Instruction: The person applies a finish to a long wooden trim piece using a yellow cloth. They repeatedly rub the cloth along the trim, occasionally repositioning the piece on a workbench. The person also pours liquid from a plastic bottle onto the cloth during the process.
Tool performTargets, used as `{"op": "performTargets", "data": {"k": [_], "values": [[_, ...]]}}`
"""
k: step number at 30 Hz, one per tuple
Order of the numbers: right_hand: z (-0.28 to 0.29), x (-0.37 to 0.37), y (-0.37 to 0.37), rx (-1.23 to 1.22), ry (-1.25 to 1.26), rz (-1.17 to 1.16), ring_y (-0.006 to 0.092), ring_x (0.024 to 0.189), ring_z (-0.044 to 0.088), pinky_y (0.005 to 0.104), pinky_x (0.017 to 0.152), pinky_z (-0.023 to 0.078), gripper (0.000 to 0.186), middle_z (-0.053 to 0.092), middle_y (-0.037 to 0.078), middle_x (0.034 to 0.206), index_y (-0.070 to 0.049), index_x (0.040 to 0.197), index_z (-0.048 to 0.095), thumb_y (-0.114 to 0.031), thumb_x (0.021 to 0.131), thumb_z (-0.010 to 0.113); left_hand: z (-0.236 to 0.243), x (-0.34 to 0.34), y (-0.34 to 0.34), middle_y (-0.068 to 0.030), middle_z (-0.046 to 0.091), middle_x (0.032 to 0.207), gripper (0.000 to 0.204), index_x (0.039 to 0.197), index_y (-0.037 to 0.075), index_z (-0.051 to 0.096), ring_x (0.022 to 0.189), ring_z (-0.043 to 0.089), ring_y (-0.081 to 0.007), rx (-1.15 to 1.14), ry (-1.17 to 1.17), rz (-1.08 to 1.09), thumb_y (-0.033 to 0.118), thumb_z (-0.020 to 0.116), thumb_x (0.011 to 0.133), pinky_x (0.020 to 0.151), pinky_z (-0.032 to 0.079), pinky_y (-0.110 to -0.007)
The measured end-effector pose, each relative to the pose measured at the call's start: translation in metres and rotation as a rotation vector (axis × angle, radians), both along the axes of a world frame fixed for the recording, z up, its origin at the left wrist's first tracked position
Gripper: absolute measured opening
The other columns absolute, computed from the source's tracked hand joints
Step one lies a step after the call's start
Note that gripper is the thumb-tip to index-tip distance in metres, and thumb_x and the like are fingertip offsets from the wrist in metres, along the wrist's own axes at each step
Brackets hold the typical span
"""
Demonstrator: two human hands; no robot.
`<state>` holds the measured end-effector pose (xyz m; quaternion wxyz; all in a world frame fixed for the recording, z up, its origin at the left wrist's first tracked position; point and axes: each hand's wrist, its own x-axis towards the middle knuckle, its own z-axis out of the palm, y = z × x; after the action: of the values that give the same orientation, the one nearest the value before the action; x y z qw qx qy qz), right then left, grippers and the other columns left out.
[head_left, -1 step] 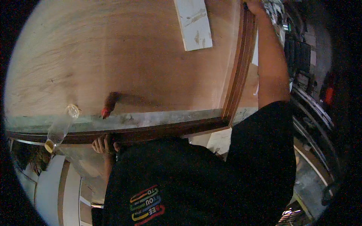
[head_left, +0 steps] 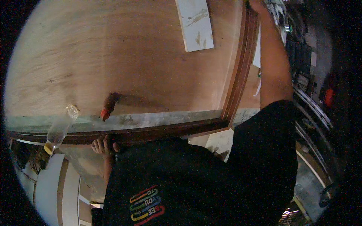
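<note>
At 8 o'clock, a clear plastic bottle with a yellow cap [head_left: 57,132] lay on its side across the grey near strip of the large brown plywood panel [head_left: 124,52], its cap end overhanging the edge; lying flat kept it from toppling. The left hand [head_left: 102,145] gripped the dark red-brown wooden frame [head_left: 158,132] from beneath at 7 o'clock, fingers [head_left: 98,143] curled shut around the lower rail, a hold suited to bearing the panel's weight. Just above it, a small red-tipped object [head_left: 107,109] rested on the panel face; its kind could not be determined. A white rectangular board piece [head_left: 195,24] lay on the panel at 12 o'clock. The right hand [head_left: 256,5] reached to 1 o'clock and held the frame's right rail near its far end; its fingers were cut off by the picture edge, so their closure could not be determined. The wide spread of both hands steadied the panel at two edges.
</note>
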<state>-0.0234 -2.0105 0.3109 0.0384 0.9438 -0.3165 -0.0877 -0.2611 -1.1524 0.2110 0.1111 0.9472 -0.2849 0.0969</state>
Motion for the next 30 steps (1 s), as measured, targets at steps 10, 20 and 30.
{"op": "performTargets", "data": {"k": [10,20,30], "values": [[0.001,0.057,-0.036,-0.020,-0.054,0.139,0.0480,0.121,0.056,0.0615,0.103,0.043,0.047,0.064,0.021,0.128,-0.009,0.123,0.072,-0.047,0.100,0.056,0.027,-0.006,0.000,-0.0122,0.067,0.097,0.054,0.097,0.011,0.069,0.087,0.062,-0.0347,0.101,0.178,0.036,0.058,0.043,0.096,0.081,0.046,-0.052],[-0.010,0.080,-0.029,-0.052,-0.220,0.248,0.0462,0.115,0.061,0.0579,0.100,0.047,0.045,0.067,0.022,0.120,-0.007,0.121,0.072,-0.043,0.100,0.056,0.032,-0.001,-0.007,-0.0125,0.067,0.099,0.053,0.100,0.011,0.070,0.087,0.062,-0.0348,0.102,0.202,0.020,0.057,0.044,0.096,0.081,0.045,-0.052],[-0.010,0.013,0.010,-0.229,-0.492,0.502,0.0445,0.108,0.066,0.0542,0.097,0.051,0.043,0.071,0.024,0.113,-0.004,0.119,0.072,-0.040,0.100,0.057,0.023,-0.005,0.000,-0.0130,0.067,0.103,0.053,0.104,0.010,0.070,0.088,0.062,-0.0353,0.105,0.091,0.013,0.056,0.047,0.095,0.083,0.045,-0.052]]}}
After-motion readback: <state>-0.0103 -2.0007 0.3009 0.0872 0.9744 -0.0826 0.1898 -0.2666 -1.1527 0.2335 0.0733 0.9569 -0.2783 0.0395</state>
